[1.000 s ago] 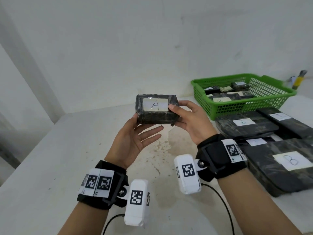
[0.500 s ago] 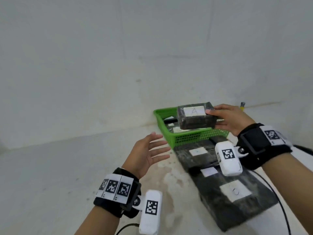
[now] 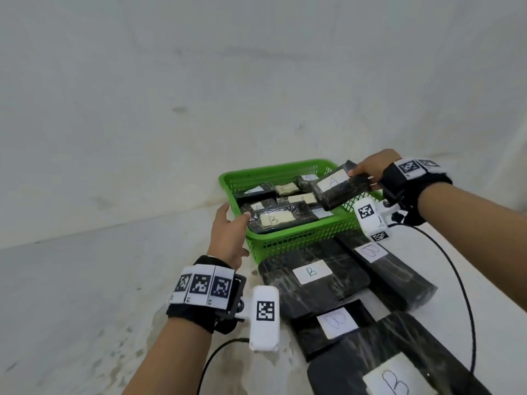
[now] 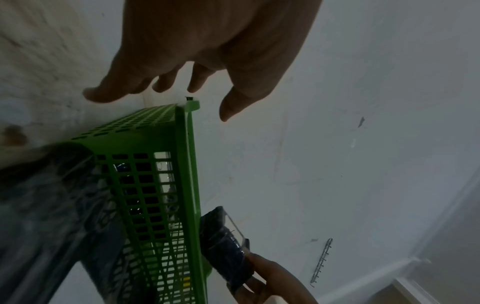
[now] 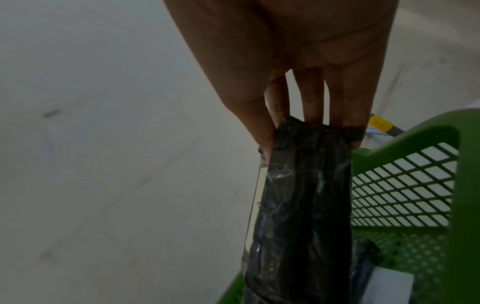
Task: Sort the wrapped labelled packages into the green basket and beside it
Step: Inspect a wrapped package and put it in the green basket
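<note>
My right hand [image 3: 370, 168] grips one end of a black wrapped package labelled A [image 3: 338, 189] and holds it tilted over the right side of the green basket [image 3: 299, 238]. In the right wrist view the package [image 5: 303, 205] hangs from my thumb and fingers [image 5: 311, 98] above the basket's mesh wall [image 5: 405, 185]. My left hand [image 3: 231, 226] is open at the basket's left front corner, thumb at the rim; in the left wrist view its fingers [image 4: 135, 82] spread above the basket corner [image 4: 189, 107]. Several labelled packages lie inside the basket, one marked B [image 3: 278, 219].
Several larger black packages labelled B [image 3: 312, 276] lie on the pale table in front of the basket, reaching to the lower right corner [image 3: 396, 380]. A white wall stands close behind the basket. Wrist-camera cables [image 3: 456, 280] trail over the packages.
My right hand has carried the A package to the right and down over the basket. My left hand let go of it and moved to the basket's left front corner.
</note>
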